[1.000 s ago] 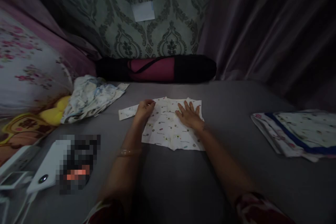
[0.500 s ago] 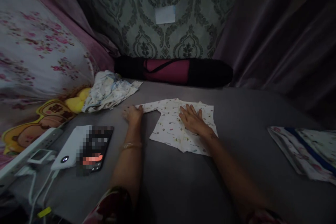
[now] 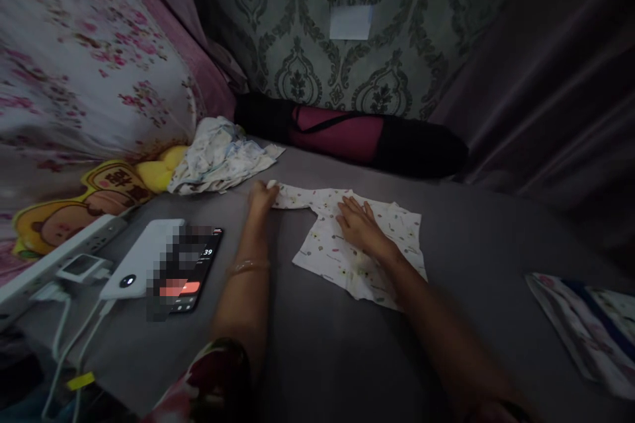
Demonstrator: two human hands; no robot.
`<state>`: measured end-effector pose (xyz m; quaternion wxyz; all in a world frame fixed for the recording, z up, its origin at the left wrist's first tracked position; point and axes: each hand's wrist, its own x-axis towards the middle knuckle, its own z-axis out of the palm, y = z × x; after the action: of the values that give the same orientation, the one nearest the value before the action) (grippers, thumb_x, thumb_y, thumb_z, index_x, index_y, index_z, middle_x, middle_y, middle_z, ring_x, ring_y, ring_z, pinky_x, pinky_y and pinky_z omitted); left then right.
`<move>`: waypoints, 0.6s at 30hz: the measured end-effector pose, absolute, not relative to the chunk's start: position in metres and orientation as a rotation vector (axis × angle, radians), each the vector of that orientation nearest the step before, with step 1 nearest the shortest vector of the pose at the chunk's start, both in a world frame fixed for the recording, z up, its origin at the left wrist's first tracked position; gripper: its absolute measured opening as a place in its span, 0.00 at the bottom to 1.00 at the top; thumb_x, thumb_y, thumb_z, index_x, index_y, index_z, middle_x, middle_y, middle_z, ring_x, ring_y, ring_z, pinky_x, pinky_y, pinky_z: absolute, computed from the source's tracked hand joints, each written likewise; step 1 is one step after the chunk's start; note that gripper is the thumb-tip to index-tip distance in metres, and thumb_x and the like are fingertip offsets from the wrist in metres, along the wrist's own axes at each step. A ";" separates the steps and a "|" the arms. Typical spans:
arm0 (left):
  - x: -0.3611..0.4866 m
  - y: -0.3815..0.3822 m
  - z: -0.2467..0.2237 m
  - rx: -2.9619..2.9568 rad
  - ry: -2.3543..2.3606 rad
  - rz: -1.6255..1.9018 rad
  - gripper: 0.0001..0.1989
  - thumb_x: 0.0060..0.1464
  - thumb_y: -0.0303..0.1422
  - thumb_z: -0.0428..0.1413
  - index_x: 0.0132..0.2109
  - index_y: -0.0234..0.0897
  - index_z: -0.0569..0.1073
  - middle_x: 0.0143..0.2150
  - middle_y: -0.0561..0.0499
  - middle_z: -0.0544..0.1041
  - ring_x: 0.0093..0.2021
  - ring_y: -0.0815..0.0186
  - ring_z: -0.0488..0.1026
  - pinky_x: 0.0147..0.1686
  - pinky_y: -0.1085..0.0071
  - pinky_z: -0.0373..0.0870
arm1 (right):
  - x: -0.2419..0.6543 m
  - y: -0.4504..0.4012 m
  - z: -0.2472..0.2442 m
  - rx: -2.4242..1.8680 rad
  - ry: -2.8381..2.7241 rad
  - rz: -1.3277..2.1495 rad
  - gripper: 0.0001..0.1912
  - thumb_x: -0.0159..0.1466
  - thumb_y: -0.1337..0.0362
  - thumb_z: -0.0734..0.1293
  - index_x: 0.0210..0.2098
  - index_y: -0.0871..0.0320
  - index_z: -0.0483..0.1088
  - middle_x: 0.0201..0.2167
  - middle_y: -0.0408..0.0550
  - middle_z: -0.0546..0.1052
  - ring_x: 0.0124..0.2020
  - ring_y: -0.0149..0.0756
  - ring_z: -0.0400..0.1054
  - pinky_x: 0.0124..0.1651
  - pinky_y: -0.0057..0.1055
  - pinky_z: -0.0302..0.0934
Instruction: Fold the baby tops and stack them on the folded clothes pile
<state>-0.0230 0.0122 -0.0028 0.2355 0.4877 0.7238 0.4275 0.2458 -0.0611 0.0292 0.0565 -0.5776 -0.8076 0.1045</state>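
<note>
A small white printed garment (image 3: 327, 244) lies spread on the grey surface (image 3: 307, 357), one sleeve stretched out to the left. The end of that sleeve is pinched in my left hand (image 3: 262, 197), whose fingers are closed. My right hand (image 3: 361, 223) rests flat on the upper middle of the garment, fingers spread, holding nothing. The garment's right part shows beyond my right hand, and my forearm covers some of its lower right edge.
Crumpled printed cloths (image 3: 223, 155) lie at the back left beside a yellow plush (image 3: 161, 168). A phone (image 3: 201, 271), white power bank (image 3: 133, 271) and power strip (image 3: 59, 264) sit left. Folded clothes (image 3: 580, 324) lie right; a black-and-pink roll bag (image 3: 342, 135) is behind.
The view has swung, shifting most things. My left hand now shows a tighter grip at the sleeve end, and the sleeve lies straighter. My right hand remains flat on the garment.
</note>
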 end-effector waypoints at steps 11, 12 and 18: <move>0.003 0.047 0.036 1.355 1.647 1.620 0.11 0.45 0.36 0.58 0.35 0.34 0.73 0.28 0.54 0.71 0.31 0.67 0.68 0.32 0.74 0.64 | 0.211 -0.015 0.011 -1.879 -2.303 0.471 0.32 0.70 0.57 0.48 0.69 0.67 0.45 0.70 0.59 0.48 0.70 0.45 0.38 0.68 0.40 0.37; 0.007 0.047 0.041 1.360 1.655 1.638 0.10 0.46 0.36 0.58 0.35 0.34 0.73 0.28 0.54 0.71 0.32 0.67 0.69 0.32 0.74 0.64 | 0.210 -0.015 0.011 -1.890 -2.311 0.514 0.33 0.70 0.54 0.48 0.70 0.66 0.44 0.71 0.59 0.45 0.71 0.46 0.36 0.68 0.42 0.36; 0.041 0.033 0.063 1.325 1.508 1.724 0.10 0.47 0.35 0.57 0.36 0.35 0.72 0.30 0.53 0.71 0.34 0.67 0.69 0.33 0.74 0.64 | 0.209 -0.011 0.013 -1.922 -2.363 0.692 0.42 0.66 0.42 0.50 0.71 0.62 0.39 0.72 0.59 0.36 0.71 0.50 0.26 0.68 0.47 0.28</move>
<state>0.0414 0.0335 0.0628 0.2453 0.4854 0.5525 0.6316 0.2090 -0.0115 0.0132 0.0091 -0.6153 -0.7565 0.2216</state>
